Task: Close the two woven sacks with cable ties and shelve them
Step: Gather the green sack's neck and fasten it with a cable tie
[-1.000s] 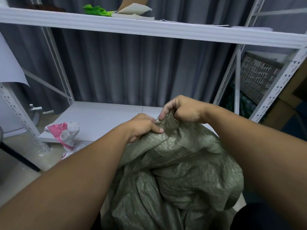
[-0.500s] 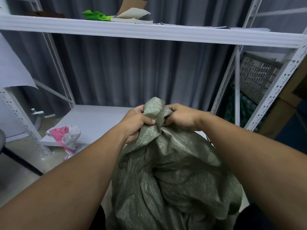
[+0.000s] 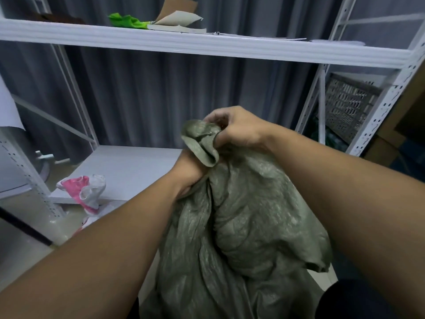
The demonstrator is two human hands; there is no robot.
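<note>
My left hand (image 3: pixel 189 168) is clenched around the gathered neck of the crumpled olive-green woven sack (image 3: pixel 241 226), near the white metal shelf (image 3: pixel 128 166). My right hand (image 3: pixel 236 130) pinches its bunched mouth above.

Both bare forearms reach forward from the lower corners and converge toward the middle. The left hand (image 3: pixel 187 169) sits lower, its back turned up and the wrist bent slightly down, curled into a tight fist around gathered fabric, so its fingers are mostly hidden. The right hand (image 3: pixel 234 127) sits higher and just beyond it, knuckles up, wrist cocked, with its fingers (image 3: pixel 216 118) curled under and pinching the bunched top edge. The two hands are close together, nearly touching.
</note>
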